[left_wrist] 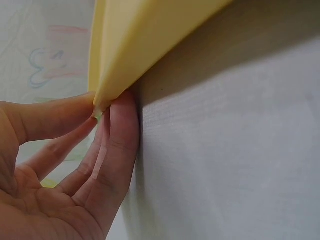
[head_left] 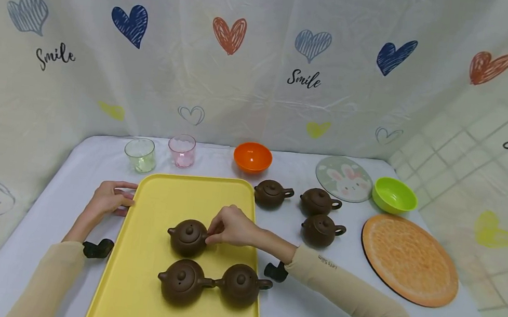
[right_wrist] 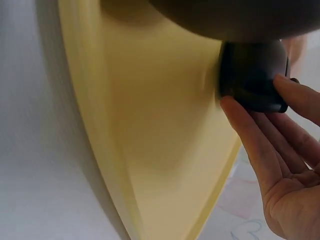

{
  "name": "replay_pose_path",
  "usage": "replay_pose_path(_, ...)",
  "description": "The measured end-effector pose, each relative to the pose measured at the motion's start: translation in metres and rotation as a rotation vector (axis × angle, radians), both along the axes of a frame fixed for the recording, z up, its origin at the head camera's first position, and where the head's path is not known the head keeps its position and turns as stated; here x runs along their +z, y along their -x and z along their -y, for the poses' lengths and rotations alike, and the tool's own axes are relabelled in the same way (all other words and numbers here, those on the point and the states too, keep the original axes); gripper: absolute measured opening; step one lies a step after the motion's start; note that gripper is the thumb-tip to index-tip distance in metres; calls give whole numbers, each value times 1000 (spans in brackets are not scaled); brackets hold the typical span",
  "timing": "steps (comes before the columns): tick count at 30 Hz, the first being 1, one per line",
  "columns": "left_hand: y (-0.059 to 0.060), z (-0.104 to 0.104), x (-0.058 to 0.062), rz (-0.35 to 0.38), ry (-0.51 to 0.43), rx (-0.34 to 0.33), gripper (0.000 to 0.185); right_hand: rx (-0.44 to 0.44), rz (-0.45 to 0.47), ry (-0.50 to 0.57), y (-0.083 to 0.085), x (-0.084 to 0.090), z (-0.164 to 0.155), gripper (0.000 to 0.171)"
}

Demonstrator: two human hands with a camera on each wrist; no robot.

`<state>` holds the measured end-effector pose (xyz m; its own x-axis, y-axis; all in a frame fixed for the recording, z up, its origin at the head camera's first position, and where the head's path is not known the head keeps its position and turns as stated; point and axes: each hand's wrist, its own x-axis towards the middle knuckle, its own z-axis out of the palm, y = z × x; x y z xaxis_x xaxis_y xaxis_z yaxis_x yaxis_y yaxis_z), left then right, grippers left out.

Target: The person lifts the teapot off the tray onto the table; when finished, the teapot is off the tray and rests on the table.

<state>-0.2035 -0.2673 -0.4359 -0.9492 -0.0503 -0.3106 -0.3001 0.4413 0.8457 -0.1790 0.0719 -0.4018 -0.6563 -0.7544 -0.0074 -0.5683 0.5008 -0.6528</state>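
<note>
My left hand (head_left: 107,199) pinches the left rim of a yellow tray (head_left: 183,197). In the left wrist view the thumb lies on the tray's edge (left_wrist: 137,47), with fingers curled beneath it. My right hand (head_left: 235,227) grips a dark brown teapot (head_left: 186,241) over the tray, fingers at its handle side, spout toward the left. The handle is hidden behind the fingers. In the right wrist view, thumb and fingers close around the dark teapot (right_wrist: 252,82). Nearer me on the tray are a second teapot (head_left: 181,286) and a third teapot (head_left: 240,286), spout to handle.
Three more teapots (head_left: 320,231) stand right of the tray. Behind it are a green glass (head_left: 140,155), a pink glass (head_left: 181,151) and an orange bowl (head_left: 252,157). A bunny mat (head_left: 345,179), a lime-green bowl (head_left: 393,196) and a round orange-brown mat (head_left: 409,260) lie farther right.
</note>
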Motion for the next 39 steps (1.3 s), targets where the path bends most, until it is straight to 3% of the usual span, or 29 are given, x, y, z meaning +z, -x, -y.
replay_pose_path(8,1,1,-3,-4,3,-1,57,14,-130,-1,-1,0,-3,4)
replay_pose_path(13,1,0,-4,0,-4,-3,57,-12,-92,13,1,4,-25,6)
replay_pose_path(21,1,3,-2,-9,-4,-10,57,-103,27,77,14,18,-86,11)
replay_pose_path(29,0,2,-1,-2,1,-7,58,-168,-46,35,21,21,-134,10)
replay_pose_path(39,1,2,-3,-10,-4,-5,57,-207,-113,14,30,16,-160,8)
